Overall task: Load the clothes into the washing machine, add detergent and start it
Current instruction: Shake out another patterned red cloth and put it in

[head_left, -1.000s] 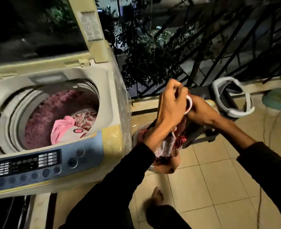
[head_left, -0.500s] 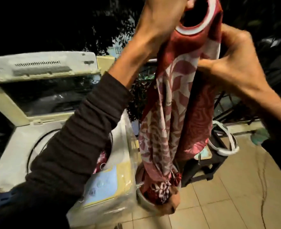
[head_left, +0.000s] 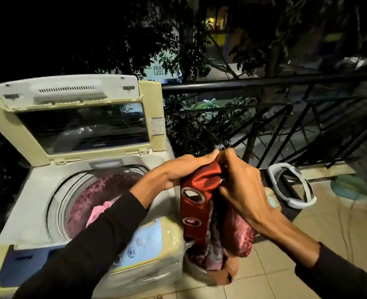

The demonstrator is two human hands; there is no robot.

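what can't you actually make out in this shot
Head view only:
- Drum contents: the left sleeve hides its near side; only a pink cloth shows.
- Control panel: labels blurred, left part behind the sleeve.
- Bucket: mostly hidden by the red curtain.
- Right hand fingers: tucked into the curtain.

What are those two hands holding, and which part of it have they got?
Both the left hand and right hand grip a red eyelet curtain by its bunched top edge; the rest hangs down beside the washing machine.
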